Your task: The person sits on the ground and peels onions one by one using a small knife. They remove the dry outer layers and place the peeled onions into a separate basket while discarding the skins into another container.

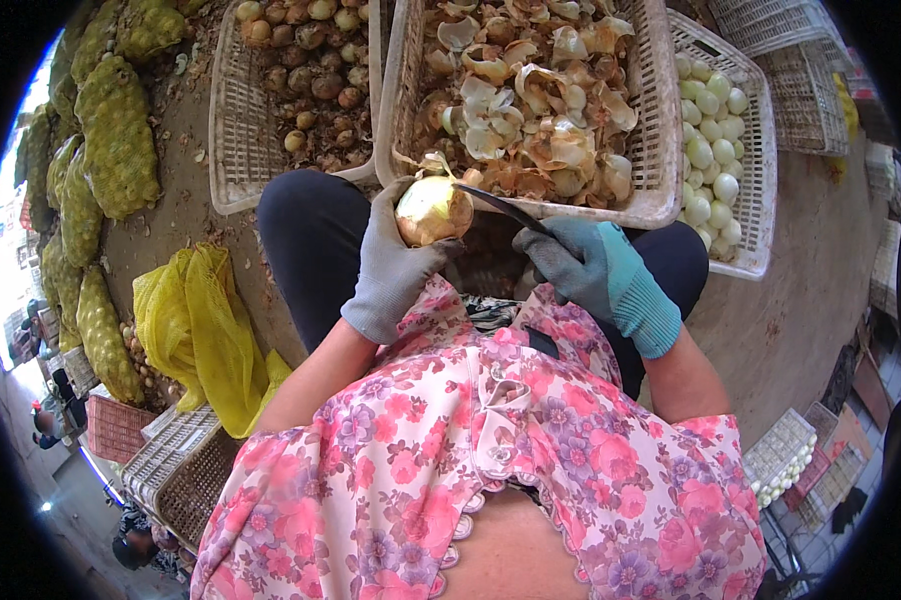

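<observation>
My left hand, in a grey work glove, grips a yellow-brown onion with its skin partly on. In a teal and grey glove, my right hand holds a knife by its handle. The dark blade points left, its tip touching or very close to the onion's top. Right beyond both hands stands a plastic crate holding loose onion skins. Unpeeled onions lie in another crate at the upper left. Peeled white onions fill part of a crate on the right.
Yellow mesh sacks of onions line the left side. A loose yellow mesh bag drapes near stacked crates at the lower left. More crates stand at the upper right. Other people are small at the left rim.
</observation>
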A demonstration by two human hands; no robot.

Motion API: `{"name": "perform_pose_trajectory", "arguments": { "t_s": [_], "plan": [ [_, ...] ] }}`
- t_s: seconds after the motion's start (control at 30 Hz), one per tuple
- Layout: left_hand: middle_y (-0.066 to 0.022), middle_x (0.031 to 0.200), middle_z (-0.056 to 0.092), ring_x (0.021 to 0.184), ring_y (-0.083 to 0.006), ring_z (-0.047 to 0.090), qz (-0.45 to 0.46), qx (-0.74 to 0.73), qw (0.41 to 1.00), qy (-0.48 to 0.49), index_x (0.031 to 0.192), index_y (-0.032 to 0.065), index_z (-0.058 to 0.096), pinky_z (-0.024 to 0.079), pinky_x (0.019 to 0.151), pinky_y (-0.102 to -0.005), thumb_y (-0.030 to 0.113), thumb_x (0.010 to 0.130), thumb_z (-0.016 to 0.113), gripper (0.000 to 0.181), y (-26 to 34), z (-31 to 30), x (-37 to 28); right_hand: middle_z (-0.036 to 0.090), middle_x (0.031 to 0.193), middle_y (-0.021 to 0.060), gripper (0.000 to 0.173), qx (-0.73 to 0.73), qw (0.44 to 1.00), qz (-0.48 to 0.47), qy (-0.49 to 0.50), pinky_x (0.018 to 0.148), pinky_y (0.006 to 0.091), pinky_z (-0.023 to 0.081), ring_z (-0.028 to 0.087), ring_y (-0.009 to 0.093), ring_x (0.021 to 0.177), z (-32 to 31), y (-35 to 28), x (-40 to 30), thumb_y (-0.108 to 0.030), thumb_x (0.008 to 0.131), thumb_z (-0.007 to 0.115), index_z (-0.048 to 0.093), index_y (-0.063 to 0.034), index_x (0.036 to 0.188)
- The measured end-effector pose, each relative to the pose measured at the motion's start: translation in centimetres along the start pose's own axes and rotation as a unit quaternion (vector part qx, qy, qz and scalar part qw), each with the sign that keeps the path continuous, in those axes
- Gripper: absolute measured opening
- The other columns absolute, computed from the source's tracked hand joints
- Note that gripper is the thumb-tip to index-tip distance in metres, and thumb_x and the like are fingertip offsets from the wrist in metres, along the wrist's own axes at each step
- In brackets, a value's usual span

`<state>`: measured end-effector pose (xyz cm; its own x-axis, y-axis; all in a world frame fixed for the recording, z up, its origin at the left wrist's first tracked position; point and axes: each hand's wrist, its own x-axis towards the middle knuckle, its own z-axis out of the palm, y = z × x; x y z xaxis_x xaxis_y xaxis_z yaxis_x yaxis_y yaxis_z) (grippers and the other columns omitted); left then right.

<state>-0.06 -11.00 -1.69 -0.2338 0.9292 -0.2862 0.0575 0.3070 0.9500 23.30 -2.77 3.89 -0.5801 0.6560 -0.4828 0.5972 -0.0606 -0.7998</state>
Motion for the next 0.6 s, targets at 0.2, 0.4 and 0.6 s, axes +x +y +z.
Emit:
{"name": "perform_pose_trajectory", "arguments": {
  "t_s": [0.2, 0.4, 0.6],
  "plan": [
    [-0.0141, 0.13, 0.053, 0.117, -0.0206, 0.056, -0.006, -0.086, 0.996, 0.032, 0.14, -0.0034, 0.036, 0.048, 0.101, -0.0318, -0.002, 0.072, 0.079, 0.08, -0.1, 0.5, 0.2, 0.065, 0.084, 0.0219, 0.027, -0.079, 0.997, -0.019, 0.012, 0.071, 0.0444, 0.05, 0.065, 0.039, 0.082, -0.1, -0.8, 0.9, -0.03, 0.094, 0.057, 0.067, -0.0058, 0.101],
    [-0.0151, 0.131, 0.054, 0.115, -0.0235, 0.06, -0.062, -0.335, 0.937, 0.079, 0.144, -0.0038, 0.031, 0.052, 0.097, -0.0335, -0.01, 0.074, 0.073, 0.081, 0.0, -0.3, 1.8, 0.065, 0.083, 0.0218, 0.026, -0.144, 0.989, -0.017, 0.023, 0.072, 0.0441, 0.051, 0.065, 0.039, 0.083, 0.8, 2.5, 0.0, -0.031, 0.094, 0.058, 0.067, -0.0065, 0.099],
    [-0.0158, 0.136, 0.049, 0.12, -0.0239, 0.056, 0.017, -0.182, 0.983, 0.029, 0.148, -0.0015, 0.026, 0.05, 0.1, -0.0335, -0.014, 0.071, 0.073, 0.091, 2.4, 0.1, 2.2, 0.071, 0.082, 0.0132, 0.021, -0.061, 0.988, -0.088, 0.108, 0.065, 0.0328, 0.055, 0.071, 0.022, 0.072, 0.3, 1.8, 0.1, -0.012, 0.094, 0.056, 0.068, -0.0018, 0.108]
  ]
}}
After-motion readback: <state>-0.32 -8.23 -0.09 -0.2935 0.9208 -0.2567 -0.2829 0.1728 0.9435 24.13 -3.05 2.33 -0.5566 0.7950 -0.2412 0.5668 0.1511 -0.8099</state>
